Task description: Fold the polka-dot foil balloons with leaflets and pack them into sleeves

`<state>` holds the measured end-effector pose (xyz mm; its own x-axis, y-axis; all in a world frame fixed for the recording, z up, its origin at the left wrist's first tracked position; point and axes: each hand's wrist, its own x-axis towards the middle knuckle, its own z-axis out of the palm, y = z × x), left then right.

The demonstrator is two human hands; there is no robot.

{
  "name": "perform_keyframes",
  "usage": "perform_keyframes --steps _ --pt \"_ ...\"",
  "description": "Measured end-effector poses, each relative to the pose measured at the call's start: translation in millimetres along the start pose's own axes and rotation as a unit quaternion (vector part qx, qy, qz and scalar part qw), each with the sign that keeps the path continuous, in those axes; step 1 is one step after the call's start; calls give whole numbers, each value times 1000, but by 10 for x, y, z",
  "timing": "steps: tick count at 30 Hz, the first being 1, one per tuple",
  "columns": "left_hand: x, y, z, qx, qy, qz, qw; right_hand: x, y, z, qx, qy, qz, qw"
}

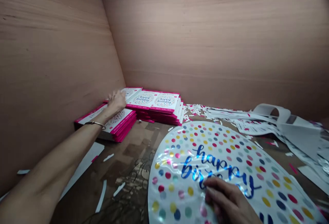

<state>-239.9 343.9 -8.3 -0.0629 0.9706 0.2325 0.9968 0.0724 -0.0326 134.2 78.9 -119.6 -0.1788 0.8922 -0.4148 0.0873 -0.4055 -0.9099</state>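
Note:
My left hand (117, 101) reaches to the far left corner, over stacks of printed cards. Its fingers are blurred and partly hidden, so their grip does not show. Just below and beside it is the left stack of white and pink cards (119, 123); the back stack of "happy birthday" cards (166, 104) stands to its right. In front of me lies a flat, round white foil balloon (177, 155) with coloured dots and blue "happy birthday" lettering. Over the balloon's lower middle is my right hand (226, 198), fingers bent and drawn together; what they hold, if anything, is hidden.
High brown board walls (205, 39) close in the back and left. White paper strips (285, 121) heap up at the right, with small white and pink scraps (195, 110) along the back. Loose paper pieces (101, 196) lie on the brown, taped surface (128, 155).

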Motion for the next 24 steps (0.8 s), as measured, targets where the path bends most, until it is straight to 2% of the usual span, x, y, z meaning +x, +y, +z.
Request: perform_keyframes --steps 1,3,5,6,7,8,10,12,14,16,19,21,24 --pt "-193 174 -24 -12 -9 40 999 -21 -48 2 -5 -8 -5 1000" --pt "-738 547 -41 -45 -38 137 989 -72 -142 -27 -44 -10 -29 999" --pt "-1415 898 -26 -147 -60 335 929 -170 -211 -75 -148 5 -98 984" --pt "-1756 1049 -10 -177 -82 421 886 -249 -225 -92 -216 25 -150 964" --pt "-2072 1178 9 -187 -92 474 856 -349 -220 -96 -284 50 -207 935" --pt "-2347 1285 32 -190 -100 509 834 -467 -192 -83 -341 74 -260 900" --pt "-2745 1438 86 -182 -113 535 818 -732 -67 1 -415 109 -334 839" --pt "-2955 1530 146 -168 -123 528 823 -978 132 148 -457 118 -371 800" --pt "-3043 1586 200 -153 -128 512 835 -1151 349 305 -478 116 -385 781" --pt "-3080 1624 235 -139 -122 494 850 -1240 515 416 -481 124 -378 781" --pt "-3114 1662 250 -125 -122 478 861 -1298 603 456 -481 125 -354 792" --pt "-3125 1676 257 -130 -127 472 863 -1336 591 446 -494 88 -372 781" --pt "-3126 1677 301 -175 -119 441 872 -1380 582 517 -532 -10 -444 721"
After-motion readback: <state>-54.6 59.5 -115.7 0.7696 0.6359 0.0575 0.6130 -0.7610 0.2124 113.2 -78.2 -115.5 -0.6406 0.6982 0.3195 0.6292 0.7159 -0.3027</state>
